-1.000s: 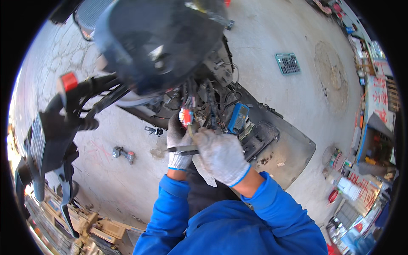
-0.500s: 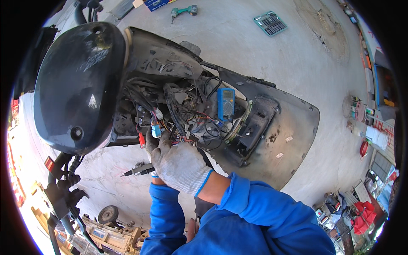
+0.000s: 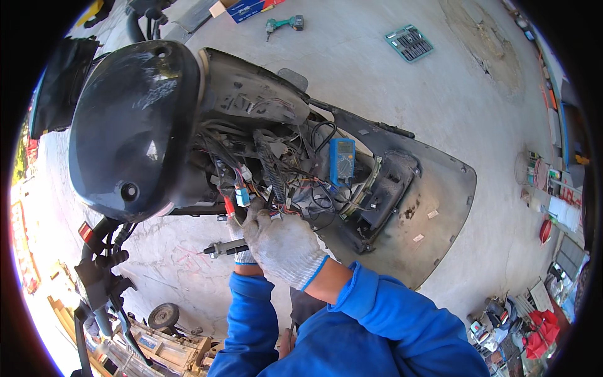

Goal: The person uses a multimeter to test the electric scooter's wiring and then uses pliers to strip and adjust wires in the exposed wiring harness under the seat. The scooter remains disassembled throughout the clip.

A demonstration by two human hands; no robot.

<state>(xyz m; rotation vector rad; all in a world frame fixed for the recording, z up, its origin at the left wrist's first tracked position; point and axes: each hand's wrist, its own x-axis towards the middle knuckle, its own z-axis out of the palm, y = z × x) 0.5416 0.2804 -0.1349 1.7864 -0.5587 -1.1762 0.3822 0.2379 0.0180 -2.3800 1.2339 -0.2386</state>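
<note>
Both my hands wear white knit gloves and meet at the exposed wiring of a partly stripped scooter. My right hand [image 3: 279, 242] lies over part of the left, its fingers closed at a bundle of thin coloured wires [image 3: 282, 207]. My left hand [image 3: 237, 229] is largely hidden behind it and closed around a slim tool [image 3: 220, 249] with a dark grip and a pointed tip, which juts out to the left. Just ahead of the fingers sit a light-blue wire connector [image 3: 242, 196] and a red clip or probe [image 3: 228, 206]. What the fingertips pinch is hard to see.
A blue multimeter [image 3: 342, 160] rests on the scooter body, leads attached. The black front cover [image 3: 135, 132] rises at the left, above a handlebar lever [image 3: 129, 339]. On the floor beyond lie a green cordless drill [image 3: 286, 25] and a bit set [image 3: 409, 44].
The whole view has shifted, so the scooter and floor items appear farther right and slightly lower. My hands stay together at the wires, the right one hardly changed in shape.
</note>
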